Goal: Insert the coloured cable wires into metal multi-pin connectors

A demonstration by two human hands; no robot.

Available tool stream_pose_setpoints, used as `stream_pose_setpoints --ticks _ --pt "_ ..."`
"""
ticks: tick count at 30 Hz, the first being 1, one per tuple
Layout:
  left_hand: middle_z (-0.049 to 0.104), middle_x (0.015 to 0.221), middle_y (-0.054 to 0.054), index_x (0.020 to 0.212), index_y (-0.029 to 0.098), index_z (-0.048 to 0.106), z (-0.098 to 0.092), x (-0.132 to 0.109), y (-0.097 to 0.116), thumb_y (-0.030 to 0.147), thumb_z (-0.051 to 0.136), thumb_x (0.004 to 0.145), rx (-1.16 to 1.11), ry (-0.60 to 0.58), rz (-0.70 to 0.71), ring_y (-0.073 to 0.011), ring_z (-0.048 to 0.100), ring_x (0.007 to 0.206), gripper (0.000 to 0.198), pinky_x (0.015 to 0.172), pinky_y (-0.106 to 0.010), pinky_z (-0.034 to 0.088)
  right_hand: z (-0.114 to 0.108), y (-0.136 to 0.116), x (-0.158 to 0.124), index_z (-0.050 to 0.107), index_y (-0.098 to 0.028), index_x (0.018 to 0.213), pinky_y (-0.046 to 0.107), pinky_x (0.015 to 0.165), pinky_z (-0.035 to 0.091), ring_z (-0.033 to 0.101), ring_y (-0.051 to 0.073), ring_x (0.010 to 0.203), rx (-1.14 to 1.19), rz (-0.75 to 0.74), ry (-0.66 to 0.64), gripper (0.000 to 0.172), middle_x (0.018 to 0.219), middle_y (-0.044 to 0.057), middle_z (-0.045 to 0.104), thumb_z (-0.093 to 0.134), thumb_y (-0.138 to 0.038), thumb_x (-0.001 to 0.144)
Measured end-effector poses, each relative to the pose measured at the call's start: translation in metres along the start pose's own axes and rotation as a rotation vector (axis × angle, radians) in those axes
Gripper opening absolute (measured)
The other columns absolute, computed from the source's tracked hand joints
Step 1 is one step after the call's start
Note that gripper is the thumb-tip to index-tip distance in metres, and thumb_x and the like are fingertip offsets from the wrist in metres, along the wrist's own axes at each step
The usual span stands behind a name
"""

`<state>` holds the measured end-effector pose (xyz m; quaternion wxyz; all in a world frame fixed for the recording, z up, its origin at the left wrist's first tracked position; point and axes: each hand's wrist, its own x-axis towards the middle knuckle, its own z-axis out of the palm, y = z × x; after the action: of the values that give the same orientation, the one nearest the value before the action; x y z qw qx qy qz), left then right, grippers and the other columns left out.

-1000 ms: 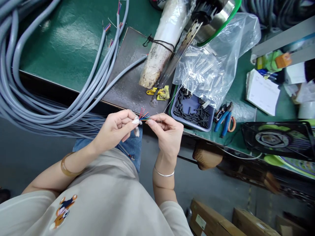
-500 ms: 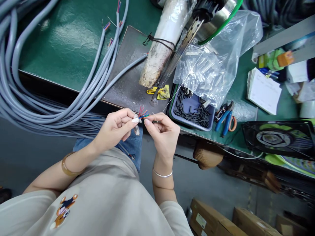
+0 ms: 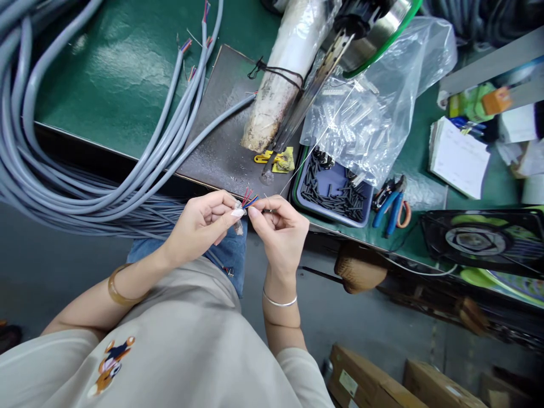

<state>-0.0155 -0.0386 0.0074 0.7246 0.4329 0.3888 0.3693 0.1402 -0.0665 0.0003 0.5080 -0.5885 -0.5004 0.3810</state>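
My left hand pinches the stripped end of a grey cable, where thin coloured wires fan out, red and blue among them. Whitish wrapping hangs just below the fingertips. My right hand is closed, thumb against forefinger, at the tips of these wires; a fine silvery strand shows by its fingers. Both hands are close together in front of the bench edge, above the lap. Which single wire the right fingers grip is hidden.
Thick grey cables loop over the bench's left side. A soldering iron lies against a wrapped roll on a dark board. To the right are a tray of black tubes, a clear bag, pliers and a fan.
The wire bundle has shifted slightly right and the wires are spread differently, with less green and orange showing. Both hands keep nearly the same pinching pose.
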Motion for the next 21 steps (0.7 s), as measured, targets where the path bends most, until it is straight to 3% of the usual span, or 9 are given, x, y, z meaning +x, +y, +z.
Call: stream_pose_setpoints --ticks 10,21 --pt "0.069 0.067 0.000 0.084 0.012 0.068 -0.001 -0.002 -0.001 0.038 0.077 0.085 0.072 -0.020 0.073 -0.0024 0.048 0.044 0.028 0.040 -0.014 0.036 -0.008 -0.002 0.003 0.070 -0.019 0.078 0.025 0.045 0.015 0.025 0.001 0.047 0.013 0.028 -0.080 0.006 0.075 -0.005 0.060 0.071 -0.022 0.083" --pt "0.068 0.068 -0.001 0.084 0.013 0.067 -0.001 -0.004 -0.002 0.043 0.076 0.086 0.127 -0.066 0.022 -0.0045 0.047 0.046 0.031 0.042 -0.017 0.036 -0.015 -0.004 0.005 0.064 -0.019 0.076 0.024 0.043 0.015 0.024 0.002 0.046 -0.048 0.046 -0.151 0.008 0.072 -0.005 0.055 0.069 -0.023 0.081"
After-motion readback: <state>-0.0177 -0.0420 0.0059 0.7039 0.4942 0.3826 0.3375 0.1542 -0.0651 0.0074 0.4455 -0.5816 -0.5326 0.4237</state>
